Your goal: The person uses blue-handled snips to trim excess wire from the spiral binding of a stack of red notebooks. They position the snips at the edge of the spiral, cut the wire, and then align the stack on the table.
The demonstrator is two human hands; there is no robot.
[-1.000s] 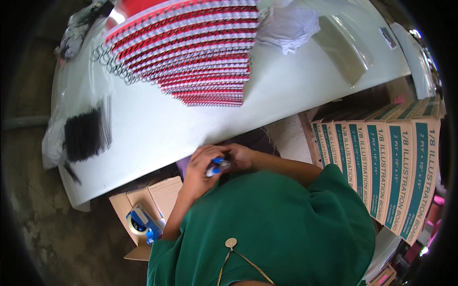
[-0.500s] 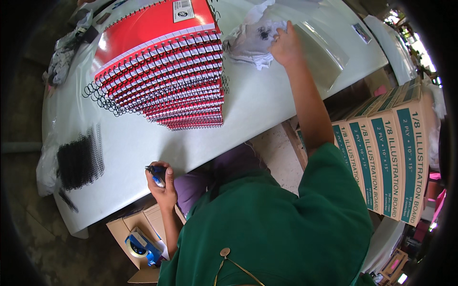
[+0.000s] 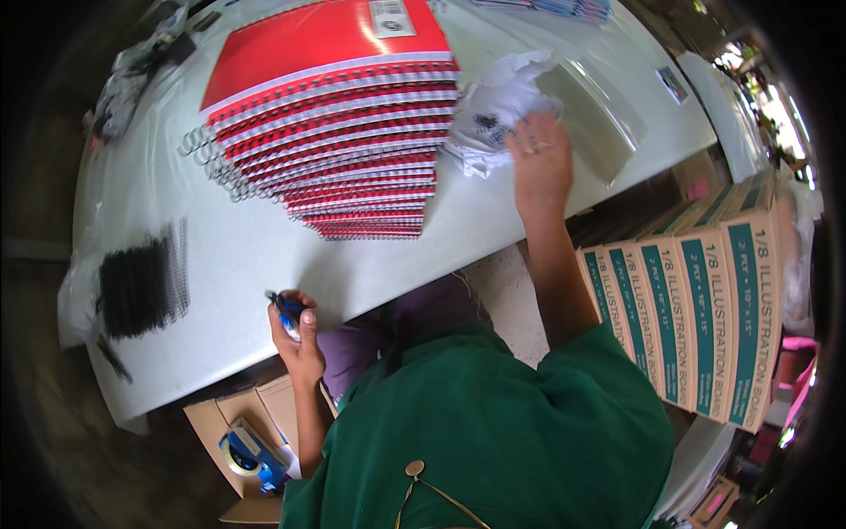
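My left hand (image 3: 300, 339) is closed around a small blue-and-black tool (image 3: 287, 310) at the table's near edge. Its exact kind is hidden by my fingers. My right hand (image 3: 541, 172) reaches over the table, fingers extended and a little apart, at the near right edge of a crumpled white plastic bag (image 3: 520, 79). Small black bits (image 3: 486, 122) show on the bag beside my fingertips. Left of the bag rises a tall, fanned stack of red-covered spiral notebooks (image 3: 330, 40), with wire coils (image 3: 211, 159) sticking out at its left side.
Black binding coils (image 3: 145, 286) lie bundled on the white table (image 3: 238, 309) at left. A clear plastic sheet (image 3: 599, 123) lies right of the bag. Cartons (image 3: 705, 309) stand right of me. An open box (image 3: 211, 441) with a blue tape dispenser (image 3: 254, 454) sits below left.
My right hand has drawn back toward me, and its fingers have come to the near edge of the bag. The view has shifted slightly. My left hand keeps its hold on the tool.
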